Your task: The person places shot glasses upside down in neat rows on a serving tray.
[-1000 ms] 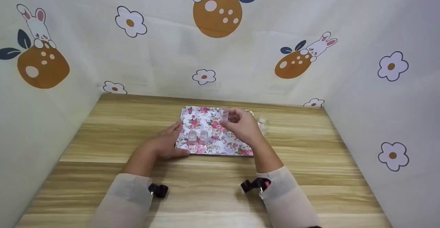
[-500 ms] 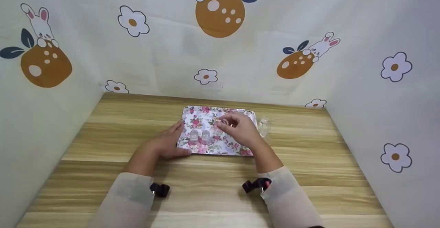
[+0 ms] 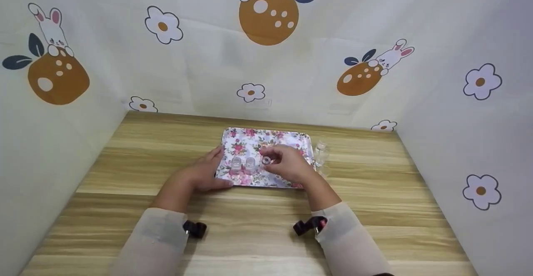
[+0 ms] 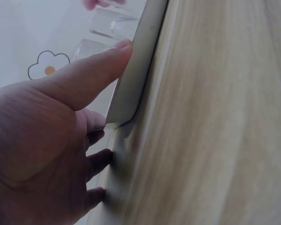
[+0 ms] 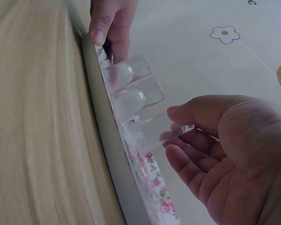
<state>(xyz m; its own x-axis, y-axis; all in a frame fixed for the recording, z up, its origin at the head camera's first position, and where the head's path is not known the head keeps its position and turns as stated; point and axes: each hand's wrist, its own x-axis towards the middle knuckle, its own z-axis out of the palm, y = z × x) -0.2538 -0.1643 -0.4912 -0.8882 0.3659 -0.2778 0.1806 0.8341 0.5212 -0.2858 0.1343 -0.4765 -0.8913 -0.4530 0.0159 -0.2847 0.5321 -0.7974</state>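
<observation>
Clear small cup (image 3: pixel 266 160), upright on floral tray (image 3: pixel 287 137).

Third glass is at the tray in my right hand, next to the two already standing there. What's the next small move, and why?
Probably let the right hand seat the clear glass on the floral tray beside the two glasses, then loosen the fingers. The right wrist view shows its base at the tray surface, in line with them, while the left hand presses the tray's edge. One more glass stands on the table.

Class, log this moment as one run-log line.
left hand: steadies tray edge | right hand: holds third cup beside two cups on tray
</observation>
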